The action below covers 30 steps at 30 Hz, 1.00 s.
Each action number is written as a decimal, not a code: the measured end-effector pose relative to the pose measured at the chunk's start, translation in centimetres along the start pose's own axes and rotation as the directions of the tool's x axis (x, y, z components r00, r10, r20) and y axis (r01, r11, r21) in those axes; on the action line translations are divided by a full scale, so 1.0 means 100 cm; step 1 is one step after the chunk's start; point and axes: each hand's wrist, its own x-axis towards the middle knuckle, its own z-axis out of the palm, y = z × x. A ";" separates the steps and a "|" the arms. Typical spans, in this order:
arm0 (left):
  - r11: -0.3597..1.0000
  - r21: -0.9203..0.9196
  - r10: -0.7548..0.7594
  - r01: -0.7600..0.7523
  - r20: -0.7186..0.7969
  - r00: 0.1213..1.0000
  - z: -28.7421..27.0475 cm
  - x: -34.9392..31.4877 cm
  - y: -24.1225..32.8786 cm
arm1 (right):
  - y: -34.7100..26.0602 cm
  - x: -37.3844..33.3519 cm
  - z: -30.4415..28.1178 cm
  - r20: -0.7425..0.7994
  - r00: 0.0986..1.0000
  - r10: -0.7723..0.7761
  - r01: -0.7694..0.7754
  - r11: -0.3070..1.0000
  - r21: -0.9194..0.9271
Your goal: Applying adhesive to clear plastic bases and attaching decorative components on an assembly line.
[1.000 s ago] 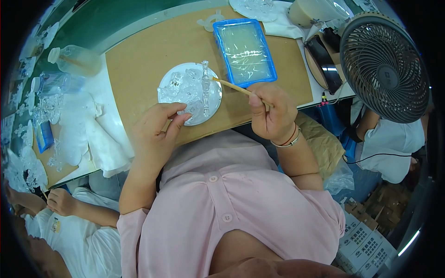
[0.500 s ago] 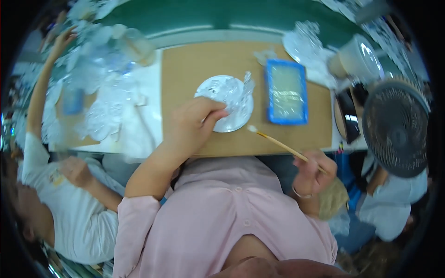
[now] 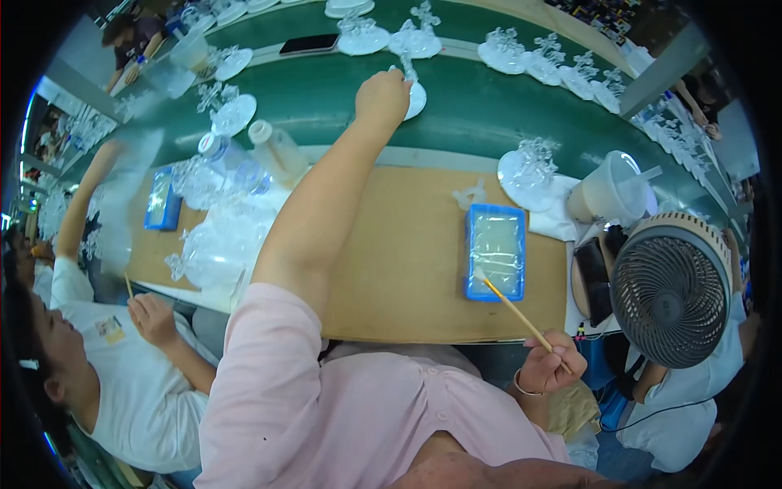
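Observation:
My left arm stretches far forward over the green surface. My left hand (image 3: 383, 99) is closed around a white disc (image 3: 416, 101) with a clear plastic ornament (image 3: 407, 67) rising from it; the fingertips are partly hidden. In my right hand (image 3: 554, 363), low at the right, a thin wooden paintbrush (image 3: 521, 316) is pinched near its rear end. Its pale bristles appear over the near edge of a blue-rimmed tray (image 3: 470, 253) with a pale, shiny pad inside. The tray stands on a brown board (image 3: 407, 301).
Similar discs with clear ornaments (image 3: 501, 50) line the green surface (image 3: 326, 85). A black phone (image 3: 308, 44) lies there too. Bottles (image 3: 277, 151) and clear plastic pieces (image 3: 232, 236) are at left; a cup (image 3: 607, 196) and fan (image 3: 672, 293) at right. Co-workers sit on both sides.
My left hand has carried the disc with its ornament from the board forward onto the green surface. My right hand still holds the paintbrush, its tip now over the tray. The view has tilted up.

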 end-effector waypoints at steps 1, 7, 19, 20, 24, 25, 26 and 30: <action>0.999 0.030 0.035 -0.034 -0.028 0.999 0.004 0.002 0.004 | 0.002 0.001 -0.003 -0.009 1.000 -0.008 0.008 1.000 0.018; 0.982 0.085 0.169 -0.169 0.003 0.986 -0.002 0.031 0.012 | 0.008 0.011 -0.003 -0.089 0.992 -0.092 0.090 0.996 -0.027; 0.938 -0.159 -0.321 0.309 -0.055 0.945 0.040 0.156 -0.069 | 0.014 0.000 -0.025 -0.129 0.983 -0.130 0.107 0.979 -0.172; 0.942 -0.173 -0.303 0.288 -0.067 0.951 0.044 0.163 -0.076 | 0.011 0.000 -0.028 -0.090 0.991 -0.099 0.080 0.977 -0.198; 0.978 -0.066 -0.206 0.199 -0.126 0.970 0.060 0.187 -0.139 | 0.001 0.002 -0.036 -0.029 0.997 -0.076 0.068 0.975 -0.212; 0.986 -0.041 -0.165 0.162 -0.127 0.978 0.062 0.194 -0.147 | 0.004 -0.001 -0.036 -0.070 0.994 -0.083 0.066 0.973 -0.222; 0.988 -0.060 -0.152 0.145 -0.120 0.981 0.069 0.199 -0.134 | 0.006 0.001 -0.034 -0.078 0.993 -0.090 0.068 0.967 -0.245; 0.977 -0.001 -0.214 0.214 -0.086 0.973 0.067 0.193 -0.108 | 0.013 0.012 -0.022 -0.063 0.992 -0.113 0.092 0.956 -0.278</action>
